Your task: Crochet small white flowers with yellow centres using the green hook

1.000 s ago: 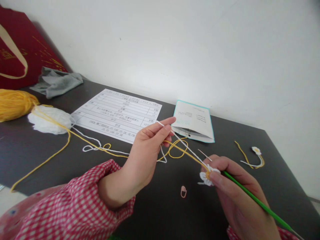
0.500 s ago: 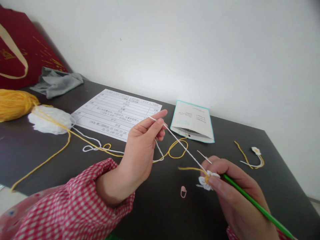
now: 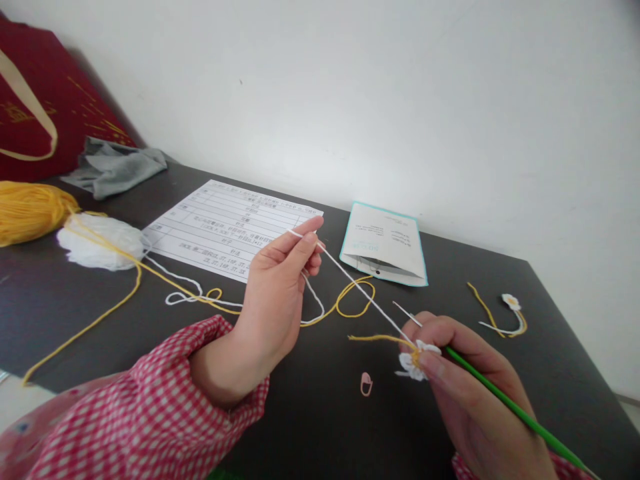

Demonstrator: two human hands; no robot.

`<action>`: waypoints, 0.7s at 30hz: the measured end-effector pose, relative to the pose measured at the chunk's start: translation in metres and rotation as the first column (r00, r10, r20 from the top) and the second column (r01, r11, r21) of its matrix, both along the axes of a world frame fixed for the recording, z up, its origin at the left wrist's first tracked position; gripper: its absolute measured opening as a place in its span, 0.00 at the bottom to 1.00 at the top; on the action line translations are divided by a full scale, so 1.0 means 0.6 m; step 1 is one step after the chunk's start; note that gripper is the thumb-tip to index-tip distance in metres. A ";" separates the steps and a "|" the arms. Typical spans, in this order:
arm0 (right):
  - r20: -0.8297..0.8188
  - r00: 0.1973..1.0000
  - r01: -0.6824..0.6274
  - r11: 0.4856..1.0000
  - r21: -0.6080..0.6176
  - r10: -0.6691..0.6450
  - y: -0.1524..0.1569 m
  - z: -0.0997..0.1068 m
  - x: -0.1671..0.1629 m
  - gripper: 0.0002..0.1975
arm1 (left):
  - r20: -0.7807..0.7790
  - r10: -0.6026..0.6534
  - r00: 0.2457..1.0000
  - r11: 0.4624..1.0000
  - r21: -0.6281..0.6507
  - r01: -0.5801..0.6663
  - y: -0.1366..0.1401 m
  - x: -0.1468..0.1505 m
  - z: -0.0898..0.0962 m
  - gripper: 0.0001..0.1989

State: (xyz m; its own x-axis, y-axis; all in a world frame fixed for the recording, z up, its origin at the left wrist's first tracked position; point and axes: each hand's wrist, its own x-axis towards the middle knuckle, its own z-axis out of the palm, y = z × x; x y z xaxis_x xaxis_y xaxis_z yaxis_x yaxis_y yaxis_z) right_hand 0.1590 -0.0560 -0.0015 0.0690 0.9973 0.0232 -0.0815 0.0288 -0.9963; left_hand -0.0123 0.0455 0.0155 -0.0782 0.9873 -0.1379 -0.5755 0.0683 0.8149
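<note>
My left hand [image 3: 280,287] is raised over the table, thumb and fingers closed on a strand of white yarn [image 3: 360,290]. The strand runs taut down to a small crocheted flower [image 3: 411,365], white with a yellow centre. Thumb and fingers of my right hand [image 3: 470,380] pinch that flower. A crochet hook [image 3: 505,398] with a green handle also lies in my right hand, its thin metal tip sticking out past the fingers. A short yellow yarn tail trails left from the flower. On the table below lies a pink stitch marker [image 3: 366,384].
Balls of yellow yarn [image 3: 35,210] and white yarn [image 3: 100,241] lie at the left, with loose strands. Behind are a printed sheet [image 3: 200,233], a white packet [image 3: 384,240], a grey pouch [image 3: 115,167] and a red bag [image 3: 45,100]. A finished flower [image 3: 511,302] lies right.
My left hand has shifted slightly to the left, with the white yarn still taut. My right hand, the flower and the hook have hardly moved.
</note>
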 end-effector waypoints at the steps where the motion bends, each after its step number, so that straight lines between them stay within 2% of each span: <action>1: -0.001 1.000 0.000 1.000 0.001 0.000 0.000 0.000 0.000 0.05 | -0.003 0.005 1.000 1.000 0.002 -0.005 0.000 0.000 0.000 0.08; 8: -0.041 0.998 -0.049 0.999 -0.011 0.048 -0.002 0.000 0.000 0.04 | 0.000 0.034 0.999 0.999 -0.004 -0.034 0.007 -0.003 -0.001 0.06; 14: 0.004 1.000 -0.020 0.999 -0.034 0.020 0.003 0.002 -0.006 0.05 | 0.014 0.031 0.999 1.000 -0.004 -0.031 0.013 -0.006 -0.005 0.07; 17: -0.004 1.000 0.000 0.998 -0.067 0.000 0.004 0.006 -0.009 0.05 | -0.037 -0.031 0.999 0.999 -0.023 0.030 0.015 -0.007 -0.008 0.08; 21: 0.017 0.999 0.041 0.996 -0.078 -0.040 0.007 0.014 -0.007 0.08 | -0.154 -0.204 0.967 0.978 -0.074 0.194 0.015 -0.008 -0.004 0.10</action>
State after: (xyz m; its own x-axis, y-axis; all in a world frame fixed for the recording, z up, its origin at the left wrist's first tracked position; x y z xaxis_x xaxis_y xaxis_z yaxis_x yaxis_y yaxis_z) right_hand 0.1548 -0.0517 0.0070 0.1093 0.9926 -0.0537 -0.0662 -0.0466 -0.9967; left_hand -0.0172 0.0548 0.0129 0.0932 0.9760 -0.1967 -0.4083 0.2177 0.8865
